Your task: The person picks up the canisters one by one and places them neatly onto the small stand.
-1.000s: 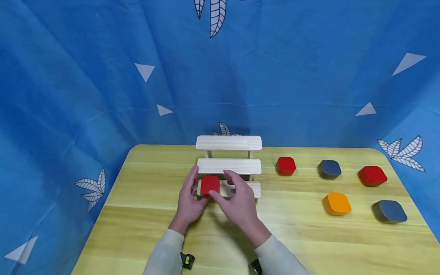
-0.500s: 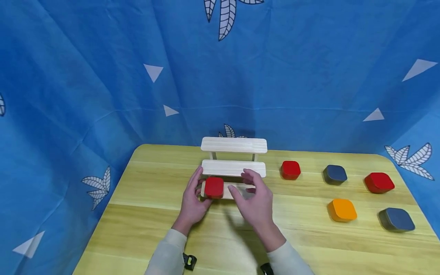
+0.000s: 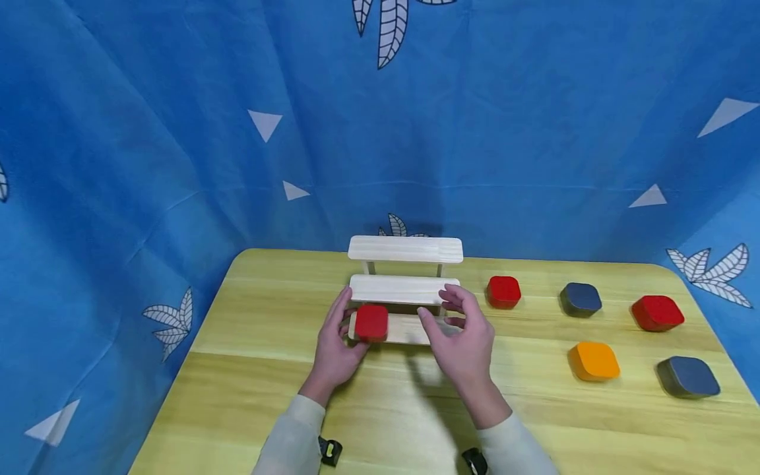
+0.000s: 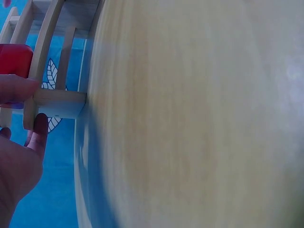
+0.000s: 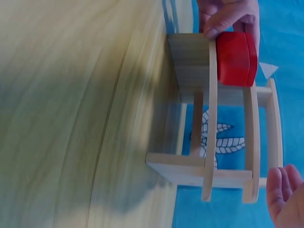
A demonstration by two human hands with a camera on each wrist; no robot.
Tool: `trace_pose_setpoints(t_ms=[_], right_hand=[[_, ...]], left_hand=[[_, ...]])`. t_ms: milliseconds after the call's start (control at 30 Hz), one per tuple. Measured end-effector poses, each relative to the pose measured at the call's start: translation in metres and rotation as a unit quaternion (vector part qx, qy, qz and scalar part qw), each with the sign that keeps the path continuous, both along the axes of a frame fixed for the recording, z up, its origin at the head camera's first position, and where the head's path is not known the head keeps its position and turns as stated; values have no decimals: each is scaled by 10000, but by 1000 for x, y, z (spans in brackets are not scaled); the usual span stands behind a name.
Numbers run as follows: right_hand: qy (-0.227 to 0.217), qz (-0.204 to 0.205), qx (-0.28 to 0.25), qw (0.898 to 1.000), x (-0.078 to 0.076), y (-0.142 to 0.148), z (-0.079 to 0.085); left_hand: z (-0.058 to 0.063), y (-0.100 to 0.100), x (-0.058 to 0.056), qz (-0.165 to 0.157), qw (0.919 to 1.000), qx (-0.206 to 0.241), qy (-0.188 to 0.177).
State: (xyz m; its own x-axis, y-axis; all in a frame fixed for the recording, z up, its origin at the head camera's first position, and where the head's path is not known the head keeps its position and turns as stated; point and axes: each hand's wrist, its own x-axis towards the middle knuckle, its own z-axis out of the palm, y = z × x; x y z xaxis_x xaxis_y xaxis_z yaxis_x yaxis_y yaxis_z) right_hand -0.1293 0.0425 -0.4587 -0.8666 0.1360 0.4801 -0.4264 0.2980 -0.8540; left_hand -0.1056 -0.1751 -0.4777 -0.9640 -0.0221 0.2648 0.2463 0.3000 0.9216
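Moving rightward in the frame, the right hand (image 3: 466,346) drew clear, relaxed and empty; the left hand (image 3: 334,351) gripped the red block (image 3: 371,322) on the lowest shelf (image 3: 408,330), centre frame, its placement apparently nearly finished.

Three blocks are red: the first red block (image 3: 371,322) at the front of the rack (image 3: 405,290), the second red block (image 3: 503,292) near the far edge of the table (image 3: 237,396), the third red block (image 3: 657,313) near its far right corner. Two are navy: the far navy block (image 3: 580,299) near the far edge, the near navy block (image 3: 689,377) by the right edge. One orange block (image 3: 594,361) makes six. One rack, three shelves (image 3: 405,249). Two hands: left hand (image 3: 334,353), right hand (image 3: 469,346).
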Motion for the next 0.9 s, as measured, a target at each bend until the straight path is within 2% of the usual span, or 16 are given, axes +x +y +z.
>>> trace_pose_setpoints(t_ms=[200,500,900], right_hand=[[72,-1,11,10000,-5,5,2],[0,-238,-45,9997,-9,14,-1],[-137,-462,-175,9987,-8,25,0]], left_hand=[[2,0,3,201,9998,-92,32],[3,1,1,148,9998,-113,72],[5,5,1,114,9999,-70,-101]])
